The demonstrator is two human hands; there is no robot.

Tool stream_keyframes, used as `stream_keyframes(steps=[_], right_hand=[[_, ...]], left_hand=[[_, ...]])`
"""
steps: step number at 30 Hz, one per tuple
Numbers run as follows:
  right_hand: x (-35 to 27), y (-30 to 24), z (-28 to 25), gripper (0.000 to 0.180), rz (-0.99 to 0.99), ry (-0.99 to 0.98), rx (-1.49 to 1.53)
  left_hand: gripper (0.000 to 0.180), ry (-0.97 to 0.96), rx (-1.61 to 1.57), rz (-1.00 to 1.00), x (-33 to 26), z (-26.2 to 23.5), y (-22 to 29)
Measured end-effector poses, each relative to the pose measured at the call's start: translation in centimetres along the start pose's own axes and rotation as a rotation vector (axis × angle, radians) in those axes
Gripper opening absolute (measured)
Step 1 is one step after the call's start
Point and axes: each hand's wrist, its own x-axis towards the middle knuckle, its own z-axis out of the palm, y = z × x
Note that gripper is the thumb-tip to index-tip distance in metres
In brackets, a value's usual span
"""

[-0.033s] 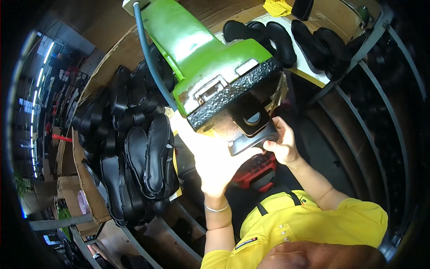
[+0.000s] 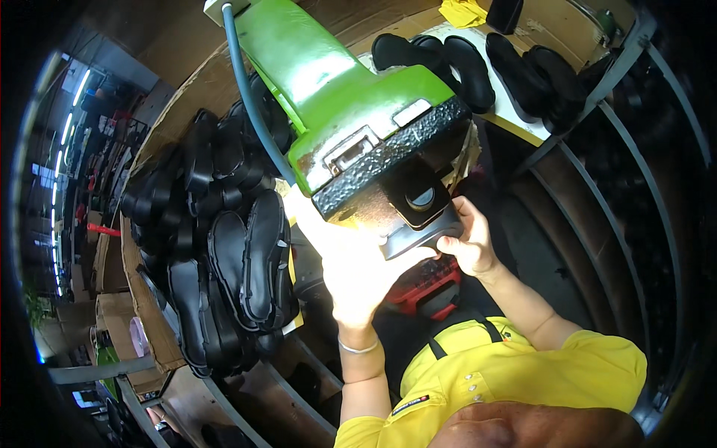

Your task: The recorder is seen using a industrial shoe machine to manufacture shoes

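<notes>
Under the head of a green machine (image 2: 358,97) sits a smooth, curved black shoe sole (image 2: 422,237), partly hidden by the machine. My left hand (image 2: 355,261), washed out by bright light, holds its left side with the thumb stretched along the near edge. At its right end my right hand (image 2: 473,243) grips it, thumb on the near side and fingers curled behind. Just above the sole hangs a dark metal plate with a round bolt (image 2: 420,198). Whether the plate touches the sole I cannot tell.
Several black soles (image 2: 250,261) are piled on the left beside cardboard (image 2: 160,321). More dark soles (image 2: 470,75) lie on a white surface at the back. A blue hose (image 2: 250,97) runs down the machine's left side. Curved metal rack bars (image 2: 627,142) stand at right.
My two hands and the sole stay at the same place under the machine, with only a very slight shift of the fingers.
</notes>
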Motion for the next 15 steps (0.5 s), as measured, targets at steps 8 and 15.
stream_keyframes(steps=[8, 15], right_hand=[[-0.3, -0.5, 1.0, 0.047, 0.079, -0.028, -0.062], [0.0, -2.8, 1.9, 0.049, 0.088, -0.054, -0.178]], left_hand=[[0.049, -0.059, 0.160, 0.047, -0.6, -0.2, -0.7], [0.051, -0.194, 0.076, -0.116, -3.5, 2.2, -1.8]])
